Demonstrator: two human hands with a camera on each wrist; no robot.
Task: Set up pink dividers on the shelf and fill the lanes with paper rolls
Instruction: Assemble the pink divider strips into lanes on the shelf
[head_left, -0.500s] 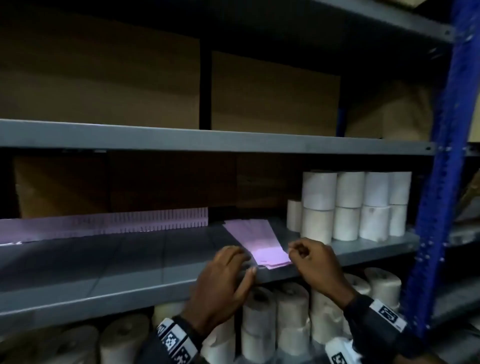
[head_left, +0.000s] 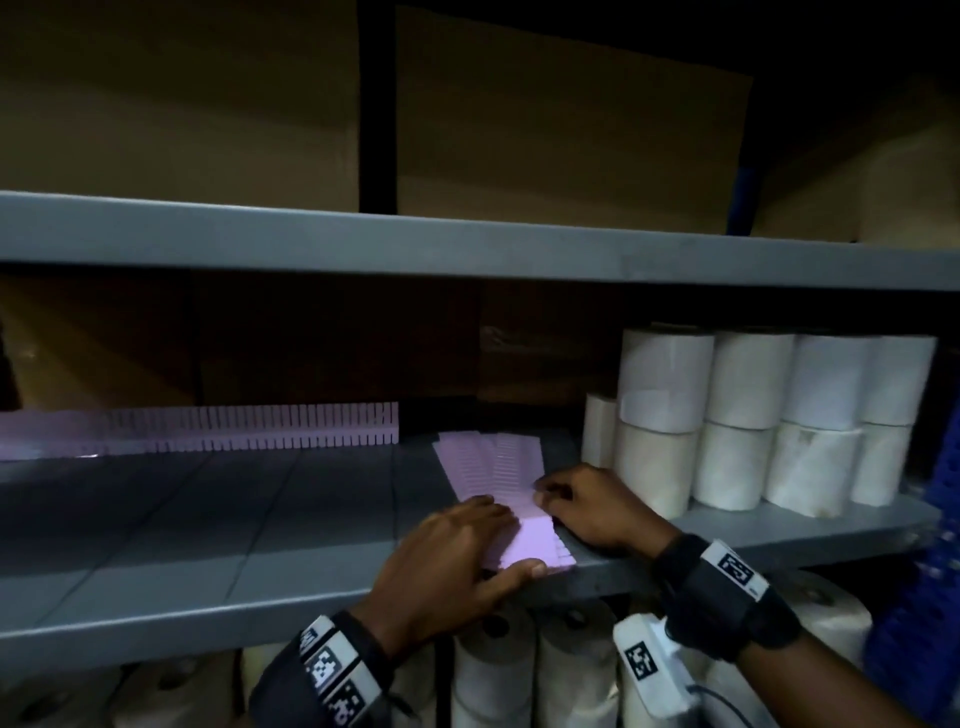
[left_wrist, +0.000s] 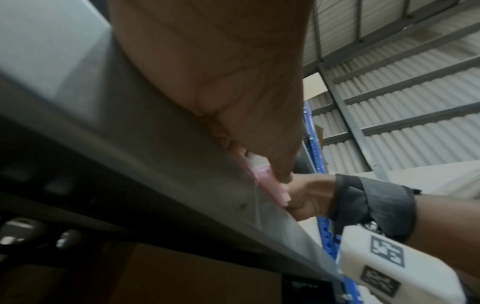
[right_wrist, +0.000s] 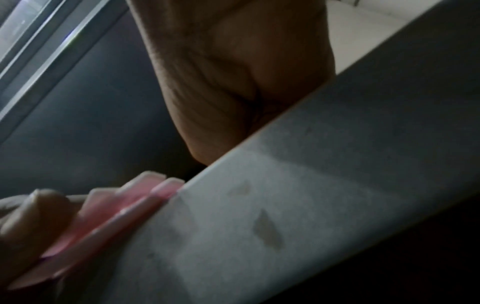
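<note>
Shelving fills the head view: a grey metal shelf (head_left: 208, 525) is the landmark, with another grey board above it and brown cardboard boxes (head_left: 561, 119) on that upper level. A blue upright (head_left: 940, 499) stands at the shelf's right end.

At the back right of the shelf, white paper rolls (head_left: 748, 421) stand two high in a row, touching one another; no print can be read on them. More rolls (head_left: 519, 675) stand below the shelf, under its front lip.

Along the back left of the shelf a long pink slotted divider strip (head_left: 249, 428) stands upright on its edge. Nearer the front edge, just left of the stacked rolls, a fanned stack of pink dividers (head_left: 493, 462) lies flat, its near end jutting slightly over the lip.

The left hand (head_left: 447, 566) lies over the near end of this stack, fingers on top and thumb curled under at the lip, holding it. The right hand (head_left: 592, 512) rests on the shelf just right of the stack, fingertips bent and pinching the edge of the top strips.

Both wrists wear dark bands carrying black-and-white square code markers (head_left: 735, 569); these hold patterns only, no legible words.
</note>
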